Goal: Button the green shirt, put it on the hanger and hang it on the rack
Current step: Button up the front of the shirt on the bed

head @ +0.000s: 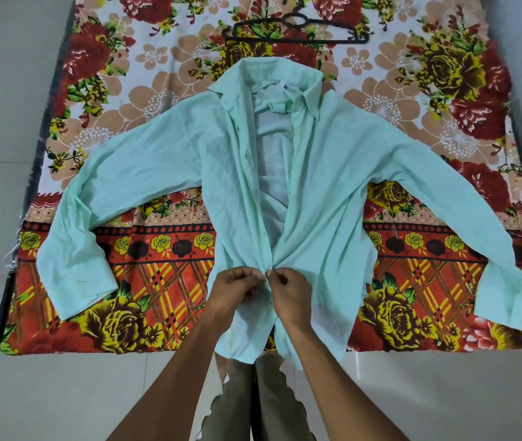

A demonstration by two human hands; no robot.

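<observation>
Two front edges of the green shirt [332, 192] meet low on its front, where the left hand [237, 289] and right hand [291, 294] each pinch the cloth between thumb and fingertips, knuckles nearly touching, so each grip sits right at the closing point while the opening above gapes wide up to the collar. Spread face up with both sleeves flung out, the shirt lies on a flowered sheet [132, 100], its hem spilling over the near edge toward the floor [46, 396]. Beyond the collar, apart from the shirt, a black hanger [297, 30] lies flat on the sheet.
</observation>
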